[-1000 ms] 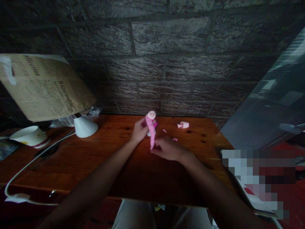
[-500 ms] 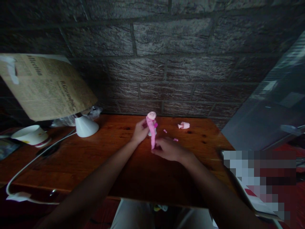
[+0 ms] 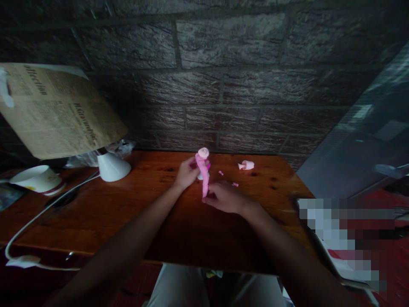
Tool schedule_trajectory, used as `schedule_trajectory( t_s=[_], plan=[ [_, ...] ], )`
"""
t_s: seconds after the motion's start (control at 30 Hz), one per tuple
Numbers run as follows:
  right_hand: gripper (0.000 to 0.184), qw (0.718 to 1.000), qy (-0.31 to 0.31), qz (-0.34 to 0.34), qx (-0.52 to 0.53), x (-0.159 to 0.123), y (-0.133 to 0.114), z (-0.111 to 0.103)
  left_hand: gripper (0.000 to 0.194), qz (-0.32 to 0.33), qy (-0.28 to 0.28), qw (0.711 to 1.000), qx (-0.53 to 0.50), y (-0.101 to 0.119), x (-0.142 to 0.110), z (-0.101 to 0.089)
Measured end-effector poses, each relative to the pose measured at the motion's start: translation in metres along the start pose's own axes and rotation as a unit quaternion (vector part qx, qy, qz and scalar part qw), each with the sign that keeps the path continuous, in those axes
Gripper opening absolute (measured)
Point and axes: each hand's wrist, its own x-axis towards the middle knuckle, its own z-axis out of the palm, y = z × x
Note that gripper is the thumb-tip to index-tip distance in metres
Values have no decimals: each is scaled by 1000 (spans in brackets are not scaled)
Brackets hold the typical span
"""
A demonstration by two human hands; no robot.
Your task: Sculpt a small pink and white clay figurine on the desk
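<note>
A long strip of pink modelling clay (image 3: 204, 177) hangs down toward me from a small figure with a pale pink rounded top (image 3: 203, 152). My left hand (image 3: 187, 172) is closed around the left side of the figure, its fingertips partly hidden behind it. The thumb and fingers of my right hand (image 3: 225, 197) pinch the strip's lower end. Behind the strip show a bright magenta bit and a whitish base (image 3: 201, 175), mostly covered. Two small pink scraps (image 3: 221, 173) lie on the table right of the figure, with a larger pale pink piece (image 3: 247, 165) farther right.
On the left of the wooden table (image 3: 159, 213) stand a lamp with a paper-covered shade (image 3: 64, 111) and white base (image 3: 114, 166), and a paper cup (image 3: 37, 179). A white cable (image 3: 32, 217) crosses the table. The brick wall (image 3: 198, 89) borders the back.
The view has shifted slightly, so the lamp and cup appear a little farther left and higher. Both hands keep their hold on the pink clay, almost unmoved.
</note>
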Motion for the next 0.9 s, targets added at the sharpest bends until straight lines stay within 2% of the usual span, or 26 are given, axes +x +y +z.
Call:
schedule_trajectory(
  t_s=[0.6,0.9],
  plan=[
    [9,1000,2,-5,2,1,2,2,23,9,-3,1000,3,-3,-2,-3],
    [7,1000,-3,1,-5,0,-1,1,27,-12,-4,1000,-21,-9,1,0]
  ],
)
